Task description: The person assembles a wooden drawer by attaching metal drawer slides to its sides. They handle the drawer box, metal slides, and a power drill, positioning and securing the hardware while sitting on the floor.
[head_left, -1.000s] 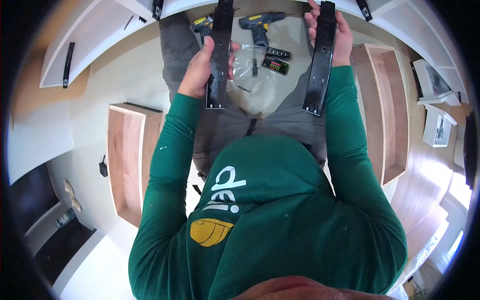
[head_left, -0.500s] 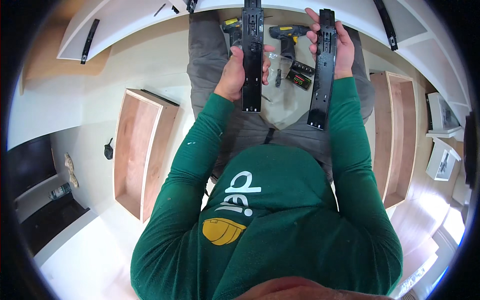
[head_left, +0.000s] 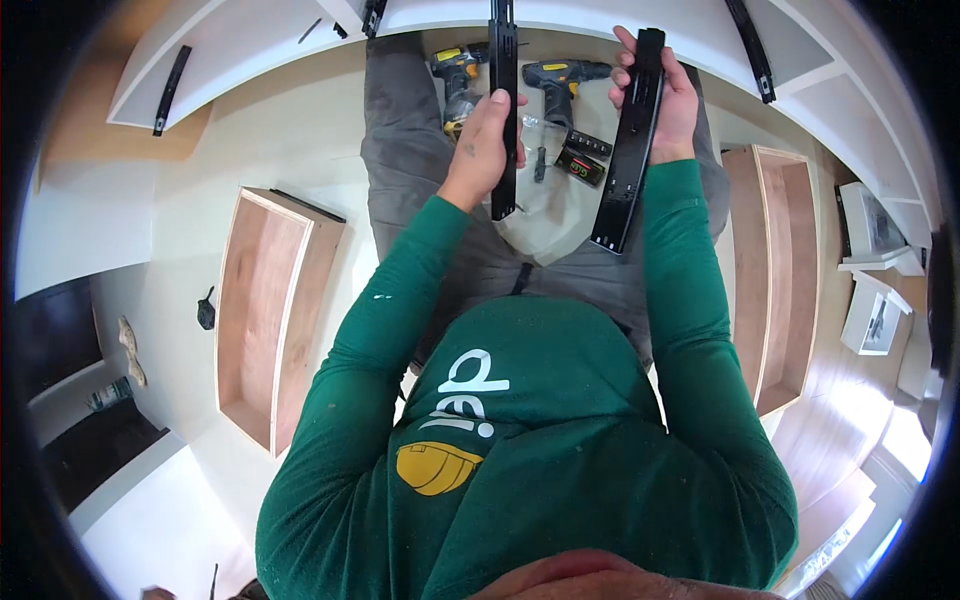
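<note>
My left hand (head_left: 478,152) grips a long black drawer slide (head_left: 504,60), held lengthwise and turned partly on its edge. Its upper end runs out of the top of the view. A second black drawer slide (head_left: 628,160) is in my right hand (head_left: 678,110), which clasps its upper part from the right. This one tilts, its lower end toward the left. The two slides are apart, both above the floor between my legs. Beyond my hands lie two cordless drills, one at the left (head_left: 459,72) and one in the middle (head_left: 558,82).
Between my legs are a small dark box (head_left: 580,168) and a black bit holder (head_left: 589,145). Wooden drawer boxes stand at left (head_left: 303,290) and right (head_left: 748,290). A white cabinet panel (head_left: 600,18) curves across the far side, with black slides mounted at left (head_left: 172,92) and right (head_left: 750,50).
The left slide has turned from its broad face toward its edge. The right slide has tilted further, its lower end moving left. The whole view has shifted slightly.
</note>
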`<state>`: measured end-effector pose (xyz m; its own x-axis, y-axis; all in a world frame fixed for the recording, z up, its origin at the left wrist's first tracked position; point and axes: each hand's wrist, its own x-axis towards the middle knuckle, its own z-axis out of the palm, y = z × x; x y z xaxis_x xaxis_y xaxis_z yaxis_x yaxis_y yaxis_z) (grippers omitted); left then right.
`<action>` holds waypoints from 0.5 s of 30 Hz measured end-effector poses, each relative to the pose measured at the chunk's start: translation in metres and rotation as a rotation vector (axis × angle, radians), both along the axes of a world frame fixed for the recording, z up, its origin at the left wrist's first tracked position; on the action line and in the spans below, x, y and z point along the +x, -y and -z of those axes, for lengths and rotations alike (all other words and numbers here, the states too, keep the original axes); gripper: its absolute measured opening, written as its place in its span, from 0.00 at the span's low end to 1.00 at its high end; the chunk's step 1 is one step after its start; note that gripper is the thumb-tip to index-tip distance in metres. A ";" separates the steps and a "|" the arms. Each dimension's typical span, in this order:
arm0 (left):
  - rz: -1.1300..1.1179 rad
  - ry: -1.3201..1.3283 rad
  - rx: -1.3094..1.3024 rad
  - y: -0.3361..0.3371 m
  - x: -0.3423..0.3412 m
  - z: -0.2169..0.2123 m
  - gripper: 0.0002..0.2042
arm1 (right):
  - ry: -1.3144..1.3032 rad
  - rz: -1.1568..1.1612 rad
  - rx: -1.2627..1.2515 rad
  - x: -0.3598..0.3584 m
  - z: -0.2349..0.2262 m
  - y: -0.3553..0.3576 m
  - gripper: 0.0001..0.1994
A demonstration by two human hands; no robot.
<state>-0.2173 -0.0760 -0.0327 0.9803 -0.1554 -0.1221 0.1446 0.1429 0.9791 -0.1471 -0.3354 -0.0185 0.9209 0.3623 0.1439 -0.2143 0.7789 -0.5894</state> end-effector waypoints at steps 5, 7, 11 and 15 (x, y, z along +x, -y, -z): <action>-0.301 0.279 0.471 0.007 0.000 0.001 0.23 | -0.060 0.038 0.043 0.000 0.004 0.009 0.33; -0.351 0.332 0.554 0.008 0.000 0.002 0.24 | -0.049 0.030 0.044 0.000 0.005 0.008 0.33; -0.421 0.498 0.677 0.009 -0.001 0.006 0.23 | -0.048 -0.008 0.077 -0.001 0.003 0.006 0.33; -0.422 0.566 0.691 0.006 0.000 0.010 0.25 | -0.053 -0.018 0.085 -0.001 0.001 0.004 0.33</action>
<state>-0.2174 -0.0817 -0.0429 0.8808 0.1490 0.4494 -0.3019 -0.5544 0.7755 -0.1477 -0.3394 -0.0199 0.9215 0.3674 0.1256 -0.2580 0.8212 -0.5090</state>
